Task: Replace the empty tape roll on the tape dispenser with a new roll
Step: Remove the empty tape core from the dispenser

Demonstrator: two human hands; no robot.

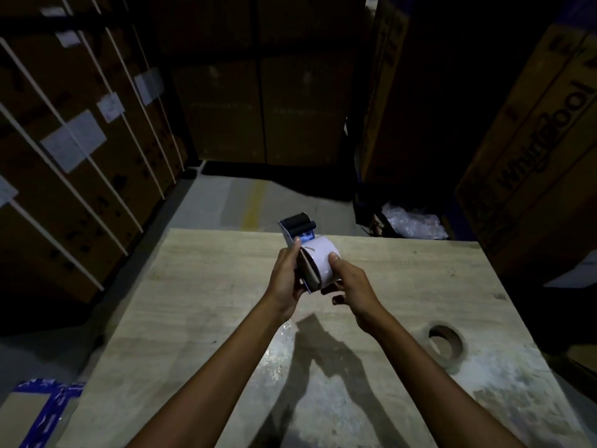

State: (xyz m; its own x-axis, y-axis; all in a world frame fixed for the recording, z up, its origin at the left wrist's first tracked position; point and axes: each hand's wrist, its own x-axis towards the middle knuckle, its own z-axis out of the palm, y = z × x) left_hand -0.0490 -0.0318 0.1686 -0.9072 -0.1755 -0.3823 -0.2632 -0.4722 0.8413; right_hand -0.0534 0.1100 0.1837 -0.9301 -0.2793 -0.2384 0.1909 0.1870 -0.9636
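Above the middle of the wooden table (200,318) I hold a blue tape dispenser (295,229) with a black roller at its far end. My left hand (286,279) grips the dispenser's body from the left side. A full pale tape roll (321,260) sits against the dispenser, and my right hand (347,286) pinches it, thumb on its outer face and fingers under it. Whether the roll is fully seated on the hub is hidden. A brown cardboard tape core (447,345) lies flat on the table at the right.
Tall stacks of strapped cardboard cartons (80,150) stand on the left, behind and on the right. A box with blue tape (45,412) sits low at the left. Crumpled clear plastic (413,226) lies on the floor past the table's far right corner.
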